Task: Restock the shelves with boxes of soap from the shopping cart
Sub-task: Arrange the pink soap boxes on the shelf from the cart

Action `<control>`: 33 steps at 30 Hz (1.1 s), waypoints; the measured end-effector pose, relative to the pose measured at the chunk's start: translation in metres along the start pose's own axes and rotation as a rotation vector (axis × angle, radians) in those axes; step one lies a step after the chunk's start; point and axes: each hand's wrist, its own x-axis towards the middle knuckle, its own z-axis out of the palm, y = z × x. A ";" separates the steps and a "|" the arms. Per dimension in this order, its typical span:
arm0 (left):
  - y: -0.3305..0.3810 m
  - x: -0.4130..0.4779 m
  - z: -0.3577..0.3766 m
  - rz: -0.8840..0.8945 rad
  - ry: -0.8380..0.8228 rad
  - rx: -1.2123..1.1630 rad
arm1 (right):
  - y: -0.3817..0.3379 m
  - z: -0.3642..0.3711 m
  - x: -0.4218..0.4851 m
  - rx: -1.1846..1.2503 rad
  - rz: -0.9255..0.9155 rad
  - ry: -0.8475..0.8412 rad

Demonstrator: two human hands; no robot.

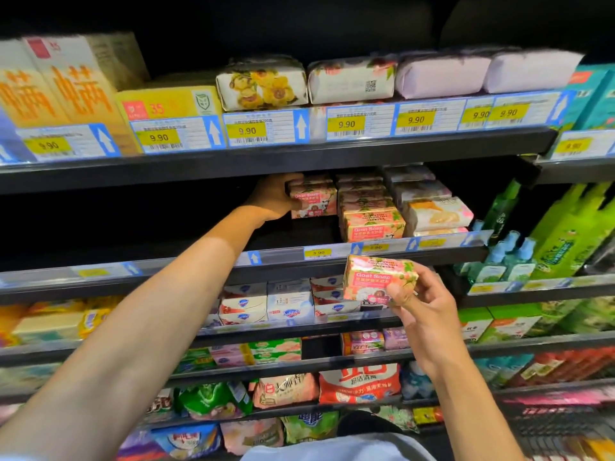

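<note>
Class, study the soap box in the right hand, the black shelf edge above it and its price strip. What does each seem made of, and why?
The soap box in the right hand: probably printed card, slightly glossy; crisp folded edges. The shelf edge: likely painted metal, matte black, thin and straight. The price strip: seemingly clear plastic; paper tags show through it, with glare.

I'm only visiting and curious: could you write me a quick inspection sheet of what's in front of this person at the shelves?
Surface: dark metal shelf, yellow price tags along its front.
Job's things: stacked pink Goat Soap cardboard boxes on that shelf; loose pink Goat Soap box held in front, lower down.
Clutter: flower-wrapped soap bars above; green plastic bottles at right.
Hands: left hand grips the stacked boxes; right hand holds the loose box.
Cables: nothing seen.
Surroundings: lower shelves of coloured packets; shopping cart not in view.
</note>
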 end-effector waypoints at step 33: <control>0.023 -0.098 -0.034 0.032 0.077 -0.368 | 0.028 0.034 0.031 -1.092 -0.854 -0.036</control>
